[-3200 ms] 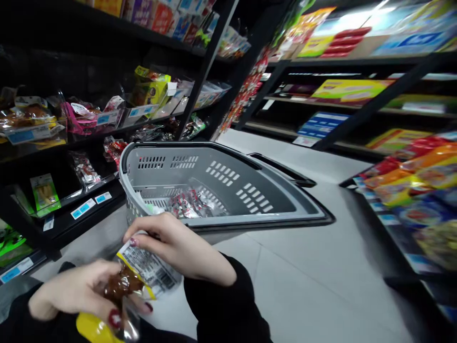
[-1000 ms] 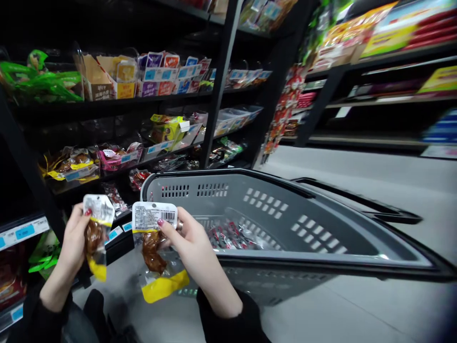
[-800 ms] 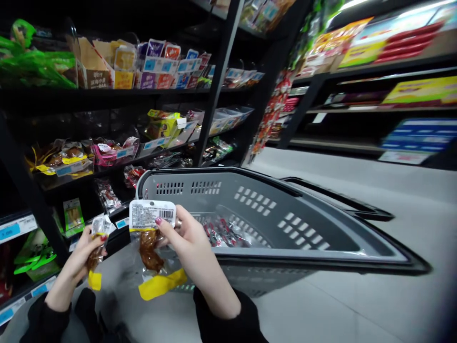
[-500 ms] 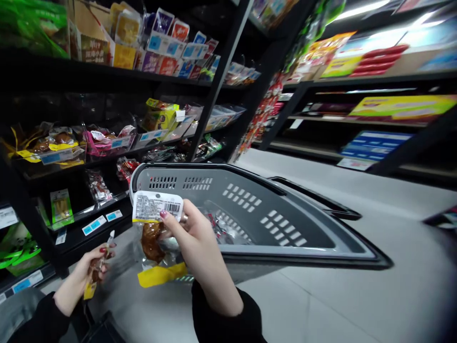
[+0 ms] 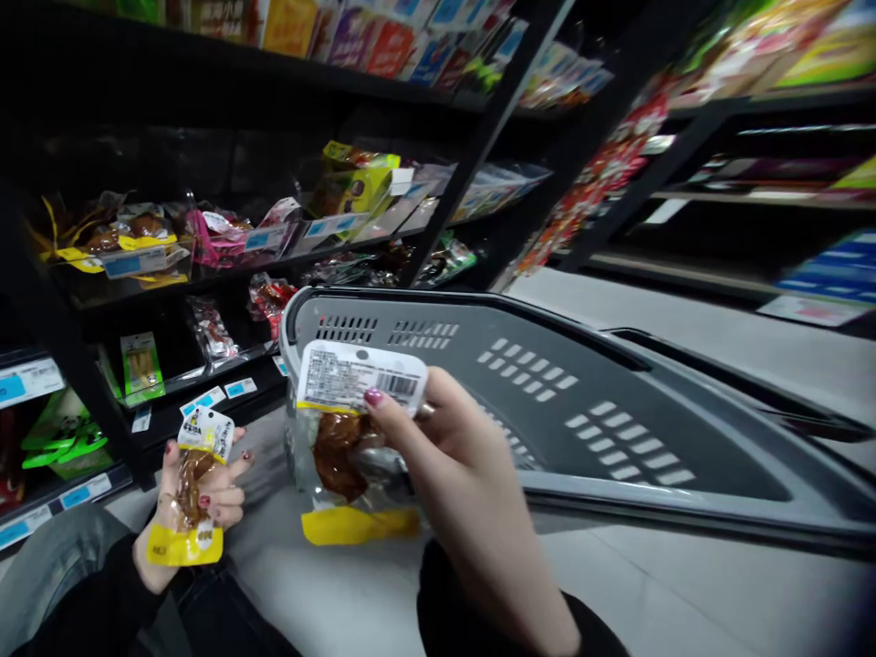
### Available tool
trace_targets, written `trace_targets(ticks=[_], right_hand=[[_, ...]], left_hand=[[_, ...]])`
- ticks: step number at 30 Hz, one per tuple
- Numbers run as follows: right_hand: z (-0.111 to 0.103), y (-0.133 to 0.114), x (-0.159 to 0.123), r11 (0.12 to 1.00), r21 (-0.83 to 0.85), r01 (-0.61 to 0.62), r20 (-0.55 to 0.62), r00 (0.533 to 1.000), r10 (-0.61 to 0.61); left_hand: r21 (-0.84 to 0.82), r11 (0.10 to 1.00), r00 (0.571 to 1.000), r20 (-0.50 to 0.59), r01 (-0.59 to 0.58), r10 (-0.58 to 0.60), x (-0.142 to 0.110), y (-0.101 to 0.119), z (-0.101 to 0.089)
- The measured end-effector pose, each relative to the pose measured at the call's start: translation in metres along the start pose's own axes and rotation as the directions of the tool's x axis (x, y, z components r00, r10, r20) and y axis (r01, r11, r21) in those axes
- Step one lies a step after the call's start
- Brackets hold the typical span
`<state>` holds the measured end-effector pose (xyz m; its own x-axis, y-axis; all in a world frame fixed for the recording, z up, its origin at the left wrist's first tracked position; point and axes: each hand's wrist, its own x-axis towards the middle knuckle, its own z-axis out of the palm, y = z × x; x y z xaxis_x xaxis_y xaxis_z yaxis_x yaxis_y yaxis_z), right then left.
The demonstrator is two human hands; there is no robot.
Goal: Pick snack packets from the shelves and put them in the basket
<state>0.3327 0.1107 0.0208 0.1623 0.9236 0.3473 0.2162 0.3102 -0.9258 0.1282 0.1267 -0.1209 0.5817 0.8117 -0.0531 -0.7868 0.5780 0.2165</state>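
Low at the left, my left hand (image 5: 223, 497) holds a small clear snack packet (image 5: 193, 484) with a white top, a yellow bottom and brown meat inside; its printed front faces me. My right hand (image 5: 458, 456), nearer the middle, pinches a larger clear packet of brown meat (image 5: 340, 456) by its edge, thumb on the white label with a barcode. A yellow strip runs along that packet's lower end. Behind the right hand stands a grey shopping basket (image 5: 534, 319) with a black rim, its inside partly hidden by the hand and packet.
Dark shelves on the left hold similar yellow-edged packets (image 5: 137, 228), pink-trimmed packets (image 5: 225, 237) and a green packet (image 5: 142, 365). Boxed snacks (image 5: 390, 46) line the upper shelf. More shelving stands across the pale floor (image 5: 575, 297) at the right.
My left hand has turned its packet from edge-on to front-facing. The right hand and its packet appear farther right and closer. The view has shifted, so the shelves and basket sit differently.
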Motion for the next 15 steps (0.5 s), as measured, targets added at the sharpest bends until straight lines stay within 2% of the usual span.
trace_targets(ticks=[4, 8, 11, 15], right_hand=[[0.008, -0.005, -0.008, 0.997, -0.07, 0.022, 0.066, 0.998, -0.017], [0.014, -0.001, -0.008, 0.999, -0.052, 0.011, 0.093, 0.996, -0.006], [0.015, 0.003, -0.006, 0.999, -0.04, -0.007, 0.077, 0.997, 0.01], [0.015, 0.003, -0.007, 0.999, -0.037, -0.032, 0.049, 0.998, 0.034]], left_hand=[[0.128, 0.992, 0.996, 0.092, -0.009, -0.002, -0.004, 0.003, 0.006], [0.29, 0.957, 0.999, 0.041, -0.03, 0.019, -0.006, 0.008, 0.012], [0.484, 0.864, 0.984, -0.033, -0.136, 0.174, -0.007, 0.007, 0.023], [0.733, 0.651, 0.91, -0.111, -0.197, 0.4, -0.004, 0.005, 0.035]])
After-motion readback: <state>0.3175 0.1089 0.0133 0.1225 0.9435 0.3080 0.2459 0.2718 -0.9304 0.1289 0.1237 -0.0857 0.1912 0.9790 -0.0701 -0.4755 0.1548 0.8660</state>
